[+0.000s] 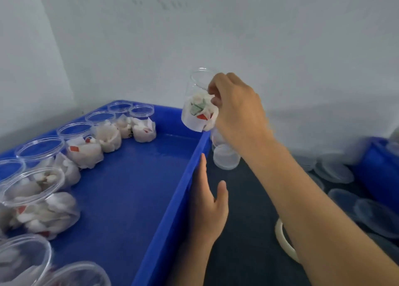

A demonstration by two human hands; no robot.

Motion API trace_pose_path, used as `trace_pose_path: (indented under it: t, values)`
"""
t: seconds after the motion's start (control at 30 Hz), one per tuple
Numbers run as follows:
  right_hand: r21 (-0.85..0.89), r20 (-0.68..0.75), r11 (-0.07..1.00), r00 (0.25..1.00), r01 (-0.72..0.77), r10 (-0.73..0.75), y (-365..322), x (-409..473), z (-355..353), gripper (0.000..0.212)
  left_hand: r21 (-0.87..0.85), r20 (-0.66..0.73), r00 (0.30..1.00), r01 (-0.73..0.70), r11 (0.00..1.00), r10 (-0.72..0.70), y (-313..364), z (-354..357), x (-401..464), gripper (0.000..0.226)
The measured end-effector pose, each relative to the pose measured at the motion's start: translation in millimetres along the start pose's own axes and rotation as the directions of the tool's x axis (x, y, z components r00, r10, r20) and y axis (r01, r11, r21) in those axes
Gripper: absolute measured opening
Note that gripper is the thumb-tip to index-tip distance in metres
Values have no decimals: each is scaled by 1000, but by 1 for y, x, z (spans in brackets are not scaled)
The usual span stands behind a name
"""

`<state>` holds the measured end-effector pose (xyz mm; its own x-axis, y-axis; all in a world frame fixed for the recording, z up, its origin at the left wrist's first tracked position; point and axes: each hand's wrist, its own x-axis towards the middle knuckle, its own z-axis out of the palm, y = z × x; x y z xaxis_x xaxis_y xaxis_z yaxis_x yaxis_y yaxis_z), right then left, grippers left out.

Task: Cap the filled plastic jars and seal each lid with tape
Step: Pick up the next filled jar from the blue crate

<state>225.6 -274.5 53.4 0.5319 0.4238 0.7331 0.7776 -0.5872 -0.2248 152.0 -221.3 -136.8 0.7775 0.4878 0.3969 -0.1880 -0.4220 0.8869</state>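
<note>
Progress: early, by my reading. Every clear round plastic jar standing in the big blue plastic tray is open-mouthed; no lid or tape shows on any of them. They line the tray's far-left wall, roughly eight or nine, each stuffed with white paper-wrapped pieces with red marks.

Jar in hand: a clear cylindrical plastic jar held tilted in the air just above the tray's far-right corner, mouth pointing up and away, uncapped. Contents are white wrapped pieces with green and red flecks, filling the lower half or so. Right hand grips it from the side, fingers curled round the wall.

Left hand: fingers straight, resting against the tray's right rim, holding nothing.

Supplies, all right of the tray on the dark surface: a small stack of translucent round lids just beside the rim; more lids scattered further right; a whitish tape roll, partly hidden by the right forearm.

Left to do: capping and taping, apparently for all jars.
</note>
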Motion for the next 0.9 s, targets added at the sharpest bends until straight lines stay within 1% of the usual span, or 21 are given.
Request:
trace_pose_path:
  t: [0.07,0.1,0.17,0.2,0.27,0.37,0.43,0.47,0.53,0.57,0.6,0.67,0.7,0.73,0.77,0.8,0.83,0.87,0.9]
  values:
    - [-30,-32,999,999,-41,40,17,-33,-16,30,-21,10,1000,19,1000,-19,1,2,0,87]
    - [-43,-23,997,997,-69,68,27,-52,-22,31,-27,21,999,26,999,-25,3,5,-2,94]
    - [-41,32,991,991,-126,128,36,-83,-24,33,-11,28,1000,-10,1000,10,3,4,-3,106]
    - [-42,79,988,985,-151,154,39,-97,-24,33,7,47,998,-42,999,42,4,5,-3,108]
    - [-17,177,978,962,-208,207,44,-120,-18,28,36,106,987,-126,991,121,4,9,-4,101]
    - [68,255,953,928,-296,270,52,-141,-10,19,44,129,981,-151,988,144,2,15,-4,85]
    - [118,280,954,931,-275,233,58,-146,-8,16,50,101,982,-164,985,159,1,15,-4,81]
    - [150,287,957,937,-249,199,61,-145,-7,17,36,91,987,-138,990,135,1,14,-5,79]
    - [258,251,942,957,-213,147,66,-142,-9,22,7,86,994,-70,998,69,-4,15,-5,74]
    - [315,195,927,970,-202,145,69,-140,-9,20,8,83,995,-52,999,51,-6,15,-5,76]
    - [360,121,911,979,-198,165,75,-139,-9,17,24,79,996,-49,998,47,-8,16,-5,78]
    - [384,-10,888,960,-255,280,93,-140,-5,16,49,75,995,-62,997,58,-10,18,-4,81]
    - [339,-38,886,936,-316,349,104,-144,-1,18,55,74,995,-67,996,63,-10,19,-4,82]
    - [250,-24,888,914,-386,404,116,-150,4,20,62,71,995,-72,996,67,-10,19,-4,83]
    - [123,35,888,896,-443,442,126,-158,11,23,69,68,995,-77,995,72,-10,20,-4,83]
    - [-12,129,881,873,-474,471,135,-167,18,27,78,67,995,-79,994,74,-9,20,-4,83]
    - [-116,233,865,833,-488,501,143,-175,25,31,85,66,995,-79,993,73,-10,20,-4,82]
    - [-172,316,846,785,-505,533,147,-180,29,34,88,65,995,-81,993,75,-10,21,-4,82]
    - [-188,362,825,743,-532,562,150,-183,32,36,85,66,995,-84,993,78,-10,21,-4,81]
